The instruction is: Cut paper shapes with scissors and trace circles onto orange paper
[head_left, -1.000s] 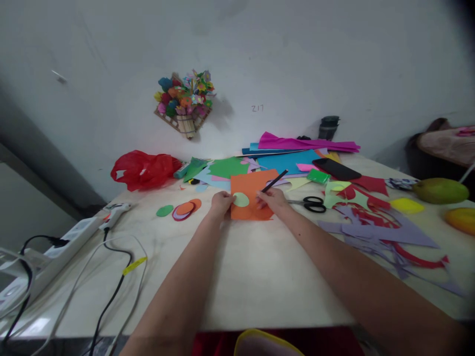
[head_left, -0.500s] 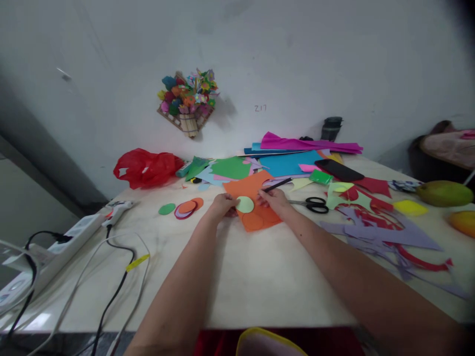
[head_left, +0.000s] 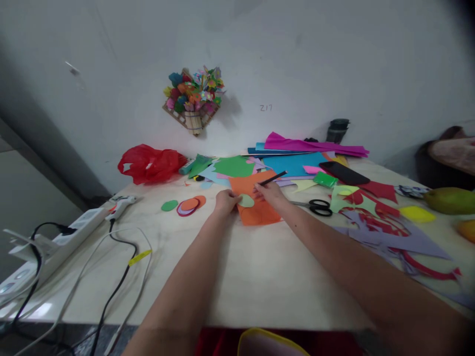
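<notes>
An orange paper sheet (head_left: 260, 216) lies on the table, with a round outline faintly drawn in its lower part. My left hand (head_left: 226, 201) is closed at the left edge of a pale green paper circle (head_left: 245, 200), which looks tilted over the sheet. In my right hand (head_left: 270, 192) is a black pencil (head_left: 274, 178), its upper end pointing up to the right; the writing tip is hidden by the fingers. Scissors with black handles (head_left: 319, 207) lie just right of my right wrist. Cut circles (head_left: 189, 204) in orange, purple and red overlap to the left, beside a green circle (head_left: 169, 205).
Purple and red paper scraps (head_left: 401, 232) spread over the right side near a green mango (head_left: 449, 200). A black phone (head_left: 344, 173) and coloured sheets (head_left: 293, 163) lie at the back. A red plastic bag (head_left: 152, 163), power strip (head_left: 67, 242) and cables are on the left.
The pale green circle has gone from lying flat to looking tilted in my left hand. My right hand and the pencil have shifted slightly upward. The whole view has moved a little.
</notes>
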The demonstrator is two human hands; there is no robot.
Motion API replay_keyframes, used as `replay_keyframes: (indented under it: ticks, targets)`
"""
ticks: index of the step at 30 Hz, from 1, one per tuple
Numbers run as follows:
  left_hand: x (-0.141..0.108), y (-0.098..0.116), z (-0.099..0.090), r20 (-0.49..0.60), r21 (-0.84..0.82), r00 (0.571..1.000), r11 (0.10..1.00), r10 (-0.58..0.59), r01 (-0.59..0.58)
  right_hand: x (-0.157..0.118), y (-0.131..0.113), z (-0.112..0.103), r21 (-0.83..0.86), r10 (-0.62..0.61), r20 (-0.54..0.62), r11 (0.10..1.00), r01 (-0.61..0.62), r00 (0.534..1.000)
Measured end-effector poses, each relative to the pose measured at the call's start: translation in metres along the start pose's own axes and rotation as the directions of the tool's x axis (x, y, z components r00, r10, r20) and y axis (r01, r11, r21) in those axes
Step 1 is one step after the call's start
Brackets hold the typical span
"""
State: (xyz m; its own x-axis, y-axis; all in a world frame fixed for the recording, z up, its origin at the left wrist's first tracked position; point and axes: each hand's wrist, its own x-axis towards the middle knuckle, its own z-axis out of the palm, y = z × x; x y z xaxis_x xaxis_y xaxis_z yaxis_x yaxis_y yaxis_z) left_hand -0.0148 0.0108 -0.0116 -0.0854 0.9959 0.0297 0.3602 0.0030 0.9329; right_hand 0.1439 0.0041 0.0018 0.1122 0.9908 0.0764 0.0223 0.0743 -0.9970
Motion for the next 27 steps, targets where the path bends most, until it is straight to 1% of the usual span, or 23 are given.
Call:
replay_keyframes:
  ticks: [3,7,17,19,22,25,27]
  targets:
    - [0.002,0.0,-0.001,-0.038,0.105,0.998,0.994,0.045,-0.041,0.002,0.008,0.008,0.087,0.015,-0.022,0.996,-0.013,1.0]
    - [0.003,0.002,-0.001,-0.07,0.232,0.989,0.967,0.128,-0.108,0.003,0.022,0.011,0.117,-0.016,-0.033,0.993,0.02,0.999]
    - [0.002,0.004,0.002,-0.08,0.357,0.979,0.923,0.185,-0.145,0.003,0.027,0.01,0.101,-0.067,-0.02,0.993,0.068,0.998]
    - [0.001,0.005,0.002,-0.071,0.42,0.971,0.89,0.228,-0.178,0.003,0.028,0.011,0.093,-0.078,-0.011,0.992,0.079,0.997]
    - [-0.002,0.007,0.003,-0.03,0.541,0.958,0.81,0.286,-0.226,0.003,0.028,0.012,0.095,-0.091,0.009,0.991,0.09,0.996]
    - [-0.007,0.011,0.004,0.019,0.64,0.955,0.73,0.295,-0.238,0.004,0.03,0.012,0.07,-0.09,0.032,0.994,0.088,0.995]
    - [-0.011,0.012,0.005,0.039,0.698,0.955,0.677,0.293,-0.236,0.005,0.033,0.012,0.012,-0.104,0.055,0.995,0.103,0.993]
